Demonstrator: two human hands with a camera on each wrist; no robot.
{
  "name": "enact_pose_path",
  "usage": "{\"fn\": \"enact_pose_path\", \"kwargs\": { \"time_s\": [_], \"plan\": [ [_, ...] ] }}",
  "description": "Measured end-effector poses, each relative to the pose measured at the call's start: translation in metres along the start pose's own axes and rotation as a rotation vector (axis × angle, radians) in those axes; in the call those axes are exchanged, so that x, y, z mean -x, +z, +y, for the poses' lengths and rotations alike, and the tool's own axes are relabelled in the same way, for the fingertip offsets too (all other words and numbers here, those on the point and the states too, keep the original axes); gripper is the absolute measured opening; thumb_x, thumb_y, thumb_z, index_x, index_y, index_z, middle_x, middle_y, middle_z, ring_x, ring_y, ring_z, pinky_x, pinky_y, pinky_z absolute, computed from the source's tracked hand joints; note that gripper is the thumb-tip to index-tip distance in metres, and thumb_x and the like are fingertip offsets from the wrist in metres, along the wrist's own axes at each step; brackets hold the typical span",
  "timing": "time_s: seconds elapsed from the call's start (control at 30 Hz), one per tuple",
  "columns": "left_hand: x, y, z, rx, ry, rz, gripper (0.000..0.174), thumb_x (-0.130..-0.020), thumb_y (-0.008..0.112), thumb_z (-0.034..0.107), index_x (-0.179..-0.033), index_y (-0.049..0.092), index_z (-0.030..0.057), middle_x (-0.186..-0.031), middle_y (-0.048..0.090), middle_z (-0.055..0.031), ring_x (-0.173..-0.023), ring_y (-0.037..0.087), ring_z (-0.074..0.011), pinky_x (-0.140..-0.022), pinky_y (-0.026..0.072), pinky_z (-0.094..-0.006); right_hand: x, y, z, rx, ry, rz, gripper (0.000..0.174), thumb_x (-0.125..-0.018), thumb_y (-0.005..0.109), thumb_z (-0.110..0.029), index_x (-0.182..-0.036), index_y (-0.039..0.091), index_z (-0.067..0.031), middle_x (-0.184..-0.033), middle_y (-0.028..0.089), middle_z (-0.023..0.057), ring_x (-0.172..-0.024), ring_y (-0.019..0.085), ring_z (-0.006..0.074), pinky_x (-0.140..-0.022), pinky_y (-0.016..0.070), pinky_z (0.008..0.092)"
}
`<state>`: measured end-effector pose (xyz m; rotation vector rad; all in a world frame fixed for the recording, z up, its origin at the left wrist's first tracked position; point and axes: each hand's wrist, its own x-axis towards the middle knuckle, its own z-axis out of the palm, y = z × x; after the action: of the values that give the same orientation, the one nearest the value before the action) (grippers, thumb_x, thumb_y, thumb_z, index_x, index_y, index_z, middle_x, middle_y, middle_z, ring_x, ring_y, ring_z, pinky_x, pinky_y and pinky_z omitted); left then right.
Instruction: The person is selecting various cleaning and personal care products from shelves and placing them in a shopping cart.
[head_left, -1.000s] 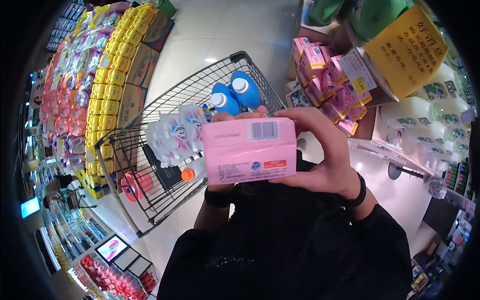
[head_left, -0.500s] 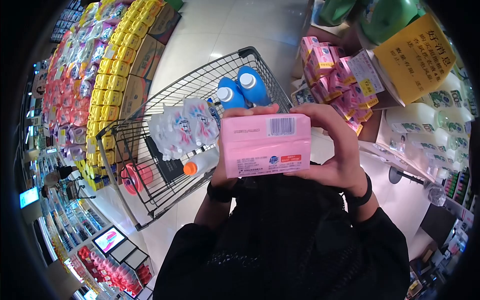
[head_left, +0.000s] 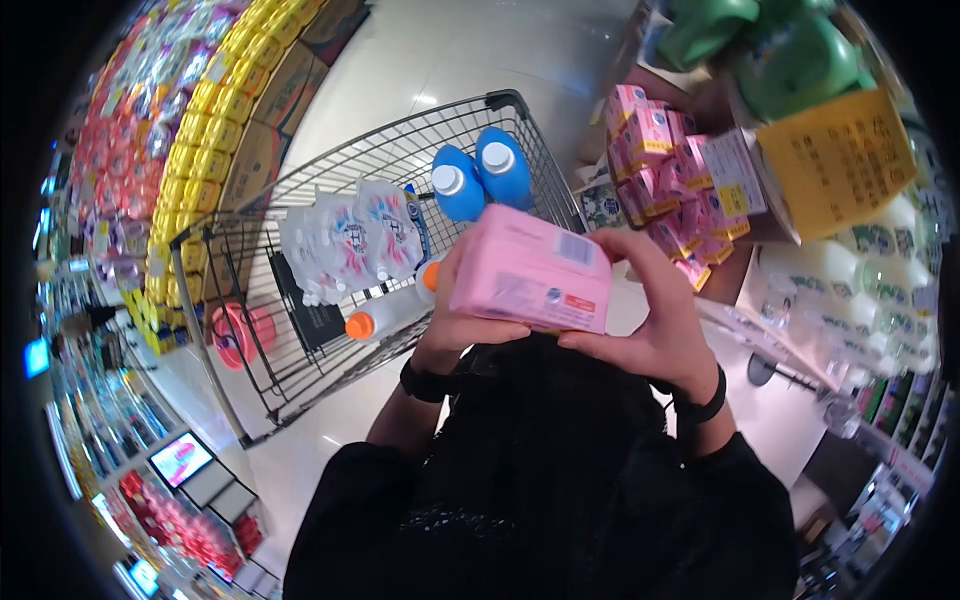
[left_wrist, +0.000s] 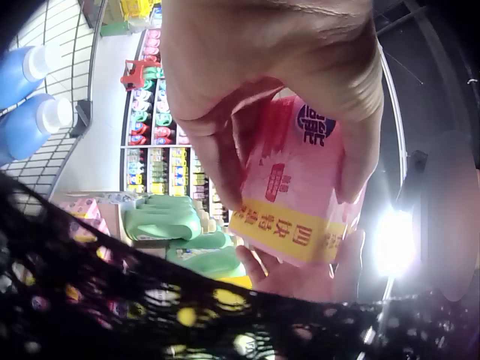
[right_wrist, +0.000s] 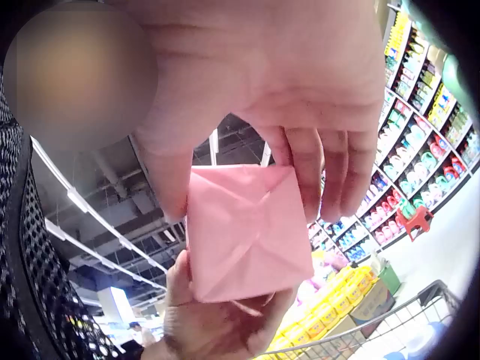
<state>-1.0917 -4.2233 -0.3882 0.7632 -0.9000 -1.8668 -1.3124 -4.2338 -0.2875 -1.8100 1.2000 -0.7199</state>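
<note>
Both hands hold a pink soap pack (head_left: pixel 535 270) in front of the black-clothed body. Its printed side with a barcode faces up in the head view, tilted. My left hand (head_left: pixel 445 320) grips the left end, thumb along the near lower edge. At the right end, my right hand (head_left: pixel 665 325) has its thumb at the near edge and fingers at the far edge. The left wrist view shows a yellow band and lettering on the pack (left_wrist: pixel 292 180) between thumb and fingers. A folded wrapper end of the pack (right_wrist: pixel 247 232) faces the right wrist camera.
Beyond the hands stands a wire cart (head_left: pixel 505 97) holding two blue bottles (head_left: pixel 505 170), clear-wrapped pouches (head_left: pixel 360 245) and orange-capped bottles (head_left: pixel 390 315). Piled pink packs (head_left: pixel 680 180), a yellow sign (head_left: pixel 840 165) and green bottles (head_left: pixel 800 65) are at right. Stacked yellow packs (head_left: pixel 205 160) line the left.
The pack has turned and tilted from nearly level, with its barcode side less square to the head camera. My left thumb now shows along its near edge. Both hands keep hold of it.
</note>
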Motion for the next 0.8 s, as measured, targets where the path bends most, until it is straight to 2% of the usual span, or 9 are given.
{"fn": "enact_pose_path", "kwargs": {
  "time_s": [0.1,0.17,0.23,0.33,0.43,0.63,0.7,0.73,0.8],
  "plan": [
    [0.007,-0.01,-0.011,-0.132,-0.137,0.033,0.085,-0.056,0.092,0.016,-0.127,0.049,-0.0014,-0.119,0.058,-0.0074,-0.109,0.058,-0.016,-0.095,0.0459,-0.0307,-0.001,0.014,0.008,-0.012,0.117,-0.136,0.081,-0.064,0.088,-0.024,-0.13,0.049,0.0003,-0.108,0.062,0.0137,-0.095,0.062,0.024,-0.086,0.0478,0.0343],
    [0.008,-0.009,-0.008,-0.096,-0.187,0.028,0.082,-0.058,0.091,0.018,-0.126,0.049,-0.0012,-0.114,0.06,-0.0074,-0.105,0.06,-0.015,-0.094,0.0464,-0.0295,0.002,0.027,0.024,-0.283,0.487,-0.18,0.08,-0.066,0.087,-0.022,-0.131,0.048,0.0009,-0.109,0.064,0.013,-0.097,0.063,0.0209,-0.088,0.0477,0.0336],
    [0.011,-0.015,-0.018,-0.08,-0.337,-0.015,0.076,-0.061,0.089,0.018,-0.124,0.05,-0.0008,-0.11,0.062,-0.0075,-0.102,0.061,-0.0147,-0.093,0.0471,-0.0296,0.001,0.035,0.042,-0.382,0.533,-0.246,0.074,-0.069,0.085,-0.017,-0.13,0.048,0.001,-0.111,0.064,0.0116,-0.1,0.063,0.0186,-0.09,0.0485,0.033],
    [0.015,-0.023,-0.028,-0.052,-0.388,0.004,0.073,-0.063,0.088,0.02,-0.122,0.051,-0.0009,-0.11,0.063,-0.0085,-0.101,0.061,-0.0158,-0.093,0.0475,-0.0311,-0.004,0.044,0.057,-0.588,0.779,-0.329,0.065,-0.07,0.084,-0.011,-0.125,0.052,0.0,-0.113,0.064,0.0107,-0.101,0.064,0.0187,-0.091,0.0504,0.0332],
    [0.022,-0.034,-0.037,-0.073,-0.412,0.022,0.072,-0.063,0.087,0.019,-0.122,0.052,-0.0013,-0.111,0.063,-0.0094,-0.1,0.061,-0.0169,-0.094,0.0468,-0.0322,-0.009,0.057,0.065,-0.571,0.825,-0.34,0.065,-0.069,0.084,-0.011,-0.125,0.052,-0.0001,-0.111,0.065,0.0107,-0.099,0.064,0.018,-0.091,0.0504,0.0328],
    [0.044,-0.057,-0.042,0.012,-0.298,0.232,0.071,-0.069,0.084,0.022,-0.127,0.05,-0.0019,-0.111,0.064,-0.0123,-0.104,0.061,-0.0183,-0.096,0.0463,-0.0329,-0.05,0.09,0.07,-0.291,0.665,-0.397,0.063,-0.064,0.087,-0.022,-0.115,0.059,0.0016,-0.1,0.068,0.0104,-0.086,0.066,0.0152,-0.079,0.0534,0.029],
    [0.062,-0.077,-0.048,-0.241,-0.419,0.369,0.069,-0.074,0.08,0.025,-0.129,0.048,-0.0018,-0.113,0.064,-0.0158,-0.105,0.062,-0.0207,-0.094,0.0477,-0.0339,-0.074,0.108,0.065,0.006,0.518,-0.343,0.067,-0.063,0.087,-0.029,-0.115,0.06,0.002,-0.095,0.069,0.0108,-0.083,0.066,0.0136,-0.075,0.053,0.0271],
    [0.073,-0.08,-0.053,-0.299,-0.314,0.528,0.06,-0.077,0.076,0.025,-0.125,0.051,-0.0004,-0.108,0.067,-0.0149,-0.102,0.064,-0.0231,-0.088,0.0497,-0.033,-0.086,0.119,0.064,0.138,0.425,-0.331,0.066,-0.062,0.085,-0.035,-0.111,0.06,0.0015,-0.089,0.069,0.0125,-0.078,0.068,0.02,-0.071,0.0535,0.0306],
    [0.096,-0.093,-0.045,-0.436,-0.39,0.58,0.052,-0.079,0.075,0.02,-0.122,0.054,0.0011,-0.104,0.069,-0.0116,-0.102,0.065,-0.0223,-0.088,0.0498,-0.034,-0.11,0.149,0.071,0.249,0.303,-0.343,0.063,-0.062,0.083,-0.037,-0.106,0.06,0.0008,-0.088,0.068,0.0132,-0.077,0.067,0.0252,-0.069,0.0536,0.034]
  ]
}}
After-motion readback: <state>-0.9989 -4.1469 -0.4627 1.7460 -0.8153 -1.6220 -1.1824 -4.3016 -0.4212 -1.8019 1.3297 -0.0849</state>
